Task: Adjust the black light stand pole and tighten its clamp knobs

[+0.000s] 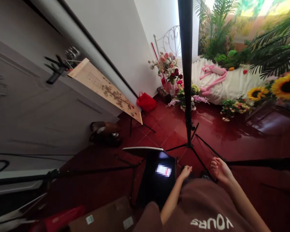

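Note:
My left hand [186, 172] hangs in front of my body with its fingers curled together, and no object shows in it. To the right, my right hand [219, 169] is loosely closed, palm side partly turned up, also with nothing visible in it. Just left of my left hand is a dark chair seat [151, 191]. A lit phone screen [163, 170], blurred out, shows on that seat. Neither hand touches the phone.
A black stand pole [188, 96] rises ahead from tripod legs on the red tiled floor [152, 132]. Left are a hanging scroll [108, 91], a red bag [147, 101] and a cardboard box [103, 216]. Sunflowers [288, 86] and a pink plush toy [214, 72] are at right.

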The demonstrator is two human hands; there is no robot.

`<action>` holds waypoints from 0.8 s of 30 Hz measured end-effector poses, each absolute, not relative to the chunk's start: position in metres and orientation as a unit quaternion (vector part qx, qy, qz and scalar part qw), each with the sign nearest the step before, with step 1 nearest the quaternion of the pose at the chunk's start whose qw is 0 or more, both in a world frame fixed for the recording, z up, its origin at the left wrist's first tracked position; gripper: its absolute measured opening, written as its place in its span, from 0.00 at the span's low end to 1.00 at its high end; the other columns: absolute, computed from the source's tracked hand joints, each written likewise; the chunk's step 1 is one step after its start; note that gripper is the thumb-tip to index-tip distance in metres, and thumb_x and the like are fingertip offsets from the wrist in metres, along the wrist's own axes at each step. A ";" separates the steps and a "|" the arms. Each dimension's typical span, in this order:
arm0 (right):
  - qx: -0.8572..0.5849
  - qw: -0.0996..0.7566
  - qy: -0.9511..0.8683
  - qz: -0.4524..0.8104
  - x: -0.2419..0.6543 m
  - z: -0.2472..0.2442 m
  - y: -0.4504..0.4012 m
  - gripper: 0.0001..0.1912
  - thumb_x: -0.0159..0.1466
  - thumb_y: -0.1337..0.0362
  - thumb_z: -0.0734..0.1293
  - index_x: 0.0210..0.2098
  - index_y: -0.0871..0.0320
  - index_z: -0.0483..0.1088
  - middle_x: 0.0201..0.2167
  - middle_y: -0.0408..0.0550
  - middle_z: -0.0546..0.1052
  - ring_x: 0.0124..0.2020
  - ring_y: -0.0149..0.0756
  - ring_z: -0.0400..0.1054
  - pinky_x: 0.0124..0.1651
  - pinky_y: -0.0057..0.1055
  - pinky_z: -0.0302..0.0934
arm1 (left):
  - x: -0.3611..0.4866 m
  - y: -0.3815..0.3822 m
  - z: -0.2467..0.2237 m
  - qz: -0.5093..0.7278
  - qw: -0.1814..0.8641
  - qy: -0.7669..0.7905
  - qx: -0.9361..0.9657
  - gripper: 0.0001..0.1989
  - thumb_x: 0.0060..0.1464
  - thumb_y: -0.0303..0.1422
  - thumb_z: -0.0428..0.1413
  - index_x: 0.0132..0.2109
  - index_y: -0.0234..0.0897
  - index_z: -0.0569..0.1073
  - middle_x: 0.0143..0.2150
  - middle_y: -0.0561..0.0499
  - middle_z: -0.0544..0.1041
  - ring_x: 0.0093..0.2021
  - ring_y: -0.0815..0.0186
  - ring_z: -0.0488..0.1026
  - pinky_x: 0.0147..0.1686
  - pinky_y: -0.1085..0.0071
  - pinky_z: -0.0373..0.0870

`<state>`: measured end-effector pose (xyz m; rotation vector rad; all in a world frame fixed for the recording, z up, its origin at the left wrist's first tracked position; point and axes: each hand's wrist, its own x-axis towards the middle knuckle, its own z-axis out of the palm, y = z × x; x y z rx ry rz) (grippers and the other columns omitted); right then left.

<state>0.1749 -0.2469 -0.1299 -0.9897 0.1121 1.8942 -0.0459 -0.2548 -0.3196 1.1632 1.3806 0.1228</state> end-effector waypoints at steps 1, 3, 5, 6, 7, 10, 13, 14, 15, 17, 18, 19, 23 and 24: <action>-0.410 0.503 0.047 0.759 0.187 -0.122 -0.245 0.07 0.54 0.68 0.66 0.27 0.55 0.60 0.18 0.35 0.59 0.16 0.22 0.57 0.18 0.18 0.57 | -0.032 -0.252 -0.316 0.047 0.627 0.585 0.512 0.20 0.59 0.47 0.48 0.42 0.35 0.74 0.40 0.42 0.79 0.43 0.56 0.76 0.48 0.60 0.69; -0.407 0.568 0.036 0.715 0.214 -0.103 -0.240 0.08 0.53 0.69 0.65 0.26 0.55 0.59 0.18 0.35 0.59 0.17 0.22 0.57 0.19 0.18 0.58 | -0.006 -0.243 -0.309 0.030 0.651 0.546 0.527 0.18 0.58 0.45 0.49 0.41 0.36 0.74 0.39 0.45 0.79 0.42 0.59 0.76 0.46 0.63 0.69; -0.403 0.623 -0.005 0.671 0.243 -0.085 -0.238 0.09 0.53 0.68 0.65 0.25 0.55 0.57 0.18 0.34 0.58 0.17 0.22 0.56 0.19 0.18 0.57 | 0.022 -0.232 -0.296 0.021 0.664 0.493 0.563 0.18 0.58 0.46 0.49 0.41 0.37 0.75 0.38 0.47 0.80 0.41 0.61 0.76 0.45 0.66 0.69; -0.404 0.649 -0.025 0.644 0.256 -0.078 -0.241 0.09 0.53 0.68 0.65 0.24 0.55 0.56 0.18 0.34 0.57 0.17 0.22 0.55 0.19 0.18 0.57 | 0.036 -0.225 -0.288 0.018 0.653 0.457 0.603 0.19 0.58 0.46 0.49 0.41 0.37 0.75 0.39 0.47 0.80 0.41 0.62 0.76 0.45 0.66 0.69; -0.409 0.672 -0.041 0.616 0.269 -0.071 -0.245 0.09 0.54 0.67 0.64 0.24 0.55 0.56 0.18 0.34 0.57 0.17 0.22 0.54 0.18 0.18 0.56 | 0.051 -0.218 -0.278 0.022 0.640 0.426 0.639 0.19 0.58 0.47 0.48 0.41 0.37 0.75 0.39 0.47 0.80 0.41 0.62 0.76 0.45 0.67 0.69; -0.421 0.734 -0.042 0.531 0.296 -0.059 -0.269 0.10 0.53 0.65 0.65 0.23 0.54 0.56 0.17 0.33 0.56 0.16 0.22 0.54 0.17 0.19 0.55 | 0.101 -0.191 -0.240 0.056 0.627 0.359 0.689 0.21 0.60 0.48 0.47 0.40 0.36 0.75 0.39 0.47 0.80 0.40 0.64 0.75 0.44 0.68 0.70; -0.416 0.769 -0.005 0.484 0.315 -0.053 -0.299 0.10 0.51 0.67 0.65 0.23 0.54 0.56 0.17 0.33 0.56 0.16 0.23 0.53 0.16 0.19 0.54 | 0.155 -0.165 -0.185 0.139 0.630 0.308 0.699 0.21 0.61 0.47 0.45 0.41 0.35 0.73 0.40 0.46 0.79 0.40 0.65 0.76 0.45 0.67 0.71; -0.413 0.781 0.009 0.468 0.320 -0.051 -0.309 0.10 0.51 0.67 0.65 0.23 0.55 0.56 0.16 0.33 0.56 0.15 0.22 0.53 0.15 0.19 0.53 | 0.174 -0.159 -0.164 0.170 0.636 0.268 0.704 0.21 0.62 0.47 0.45 0.42 0.34 0.73 0.41 0.46 0.79 0.40 0.65 0.76 0.46 0.66 0.71; -0.410 0.793 0.021 0.449 0.325 -0.050 -0.318 0.10 0.51 0.68 0.65 0.22 0.55 0.56 0.16 0.33 0.56 0.15 0.22 0.53 0.15 0.19 0.53 | 0.193 -0.155 -0.142 0.204 0.635 0.223 0.711 0.20 0.62 0.47 0.46 0.42 0.34 0.73 0.41 0.45 0.79 0.42 0.65 0.76 0.47 0.66 0.71; -0.411 0.820 0.039 0.397 0.336 -0.050 -0.334 0.11 0.50 0.67 0.65 0.22 0.55 0.56 0.16 0.33 0.57 0.15 0.21 0.53 0.16 0.18 0.53 | 0.229 -0.154 -0.101 0.294 0.606 0.165 0.720 0.18 0.62 0.46 0.48 0.43 0.35 0.73 0.42 0.45 0.79 0.44 0.64 0.75 0.50 0.65 0.70; -0.418 0.829 0.042 0.369 0.341 -0.050 -0.340 0.11 0.51 0.66 0.66 0.22 0.55 0.56 0.15 0.33 0.58 0.15 0.21 0.54 0.17 0.18 0.53 | 0.246 -0.157 -0.084 0.341 0.598 0.151 0.710 0.18 0.62 0.45 0.48 0.44 0.36 0.73 0.44 0.44 0.78 0.46 0.64 0.75 0.52 0.64 0.69; -0.433 0.833 0.040 0.343 0.347 -0.052 -0.344 0.11 0.51 0.64 0.66 0.23 0.55 0.57 0.15 0.33 0.60 0.15 0.21 0.55 0.17 0.18 0.53 | 0.261 -0.161 -0.071 0.369 0.595 0.130 0.702 0.18 0.62 0.45 0.48 0.46 0.36 0.72 0.46 0.43 0.77 0.47 0.64 0.74 0.53 0.64 0.69; -0.601 0.749 -0.001 0.279 0.369 -0.064 -0.343 0.15 0.53 0.51 0.69 0.29 0.54 0.63 0.19 0.37 0.71 0.14 0.24 0.58 0.14 0.21 0.51 | 0.306 -0.187 -0.063 0.362 0.613 0.075 0.698 0.24 0.61 0.48 0.48 0.57 0.36 0.65 0.51 0.41 0.74 0.48 0.63 0.74 0.50 0.65 0.71; -0.647 0.712 -0.019 0.273 0.376 -0.068 -0.340 0.18 0.52 0.50 0.71 0.31 0.54 0.63 0.20 0.38 0.72 0.14 0.25 0.59 0.13 0.22 0.50 | 0.312 -0.193 -0.070 0.350 0.622 0.077 0.696 0.26 0.61 0.49 0.48 0.59 0.37 0.62 0.50 0.41 0.75 0.46 0.64 0.74 0.47 0.66 0.71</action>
